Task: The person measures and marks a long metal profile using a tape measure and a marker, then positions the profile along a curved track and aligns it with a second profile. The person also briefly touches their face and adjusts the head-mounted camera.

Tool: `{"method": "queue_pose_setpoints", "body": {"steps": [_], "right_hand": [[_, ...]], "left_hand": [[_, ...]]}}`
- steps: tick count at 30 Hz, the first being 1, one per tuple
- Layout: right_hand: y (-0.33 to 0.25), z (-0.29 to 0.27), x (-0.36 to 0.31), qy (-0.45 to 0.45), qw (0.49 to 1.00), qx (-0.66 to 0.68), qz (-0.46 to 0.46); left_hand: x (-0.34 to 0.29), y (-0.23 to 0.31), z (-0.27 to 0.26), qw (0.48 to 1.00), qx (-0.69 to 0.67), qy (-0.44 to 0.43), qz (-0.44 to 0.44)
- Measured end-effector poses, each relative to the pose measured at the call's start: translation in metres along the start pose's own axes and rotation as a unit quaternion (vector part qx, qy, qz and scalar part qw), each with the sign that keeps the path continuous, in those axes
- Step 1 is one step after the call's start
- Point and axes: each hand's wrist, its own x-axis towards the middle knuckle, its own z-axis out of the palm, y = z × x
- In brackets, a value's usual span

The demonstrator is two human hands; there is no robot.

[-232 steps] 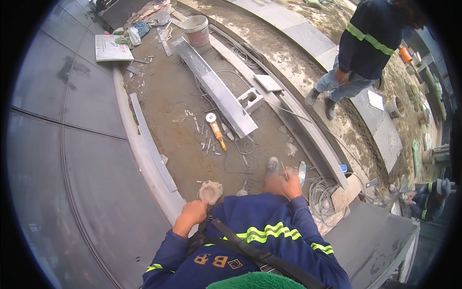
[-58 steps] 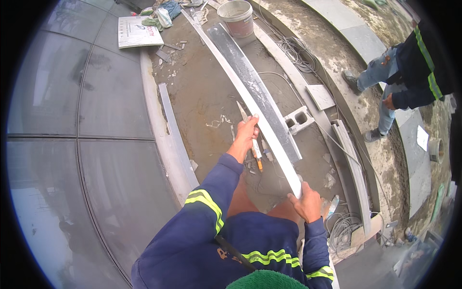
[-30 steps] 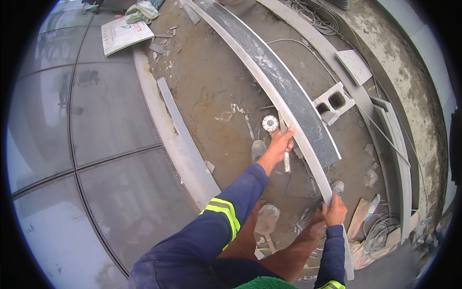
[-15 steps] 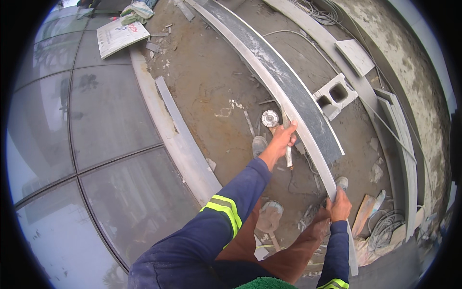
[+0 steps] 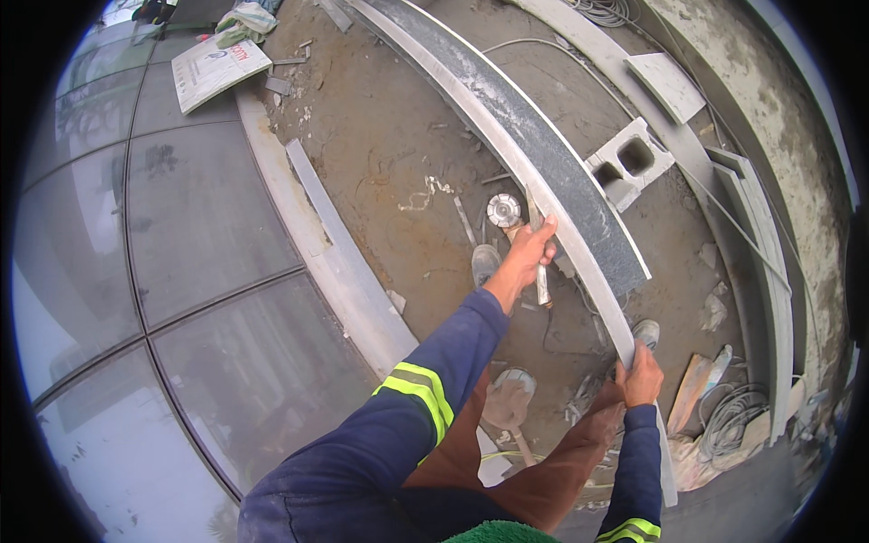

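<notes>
Long pale strip (image 5: 599, 294), positioned alongside dark slab (image 5: 593, 222); nearer part enclosed by right grip (image 5: 641, 378), fingers closed. Slender pale tool (image 5: 542, 288) is held in curled left grip (image 5: 525, 256), thumb against the strip, seemingly for steadying. Concrete block (image 5: 621, 163) is placed beyond the slab.

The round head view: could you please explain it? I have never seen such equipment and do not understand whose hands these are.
There is no machine: these are one person's two bare hands, seen from a wide fisheye camera worn on the head, looking down. Such a lens bends straight edges. The left hand grips a slim tool with a whitish handle, its thumb at the edge of a long pale strip. The right hand holds that strip nearer the body. Beside the strip is a dark panel; on the muddy ground are a disc grinder and a hollow block.
</notes>
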Motion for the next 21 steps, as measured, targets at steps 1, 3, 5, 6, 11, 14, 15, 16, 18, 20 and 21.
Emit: {"method": "queue_pose_setpoints", "body": {"steps": [1,3,5,6,11,14,15,16,18,20,21], "right_hand": [[0.000,0.002,0.001,-0.007,1.000,-0.002,0.004],[0.000,0.007,0.004,-0.018,1.000,-0.004,0.011],[0.004,0.013,0.006,-0.024,1.000,-0.002,0.019],[0.008,0.016,0.005,-0.021,1.000,0.004,0.020],[0.013,0.032,0.016,-0.014,0.999,0.020,0.042],[0.019,0.046,0.029,-0.035,0.996,0.026,0.077],[0.024,0.051,0.031,-0.035,0.994,0.029,0.099],[0.029,0.058,0.031,-0.034,0.991,0.038,0.120],[0.042,0.080,0.034,-0.024,0.990,0.044,0.130],[0.051,0.098,0.038,-0.020,0.990,0.047,0.131],[0.054,0.104,0.041,-0.020,0.990,0.047,0.129]], "left_hand": [[0.001,-0.001,-0.001,1.000,-0.001,0.003,0.004],[0.003,-0.002,-0.005,1.000,-0.001,0.010,0.012],[0.010,-0.005,-0.006,1.000,0.014,0.008,0.011],[0.013,-0.009,-0.002,1.000,0.021,0.003,0.006],[0.028,-0.015,-0.002,0.999,0.037,0.023,-0.030],[0.040,-0.018,-0.016,0.996,0.072,0.054,-0.029],[0.050,-0.021,-0.016,0.994,0.088,0.052,-0.033],[0.061,-0.024,-0.014,0.992,0.108,0.052,-0.035],[0.078,-0.030,-0.012,0.986,0.147,0.067,-0.043],[0.089,-0.036,-0.008,0.979,0.179,0.086,-0.042],[0.093,-0.038,-0.008,0.976,0.192,0.095,-0.039]]}}
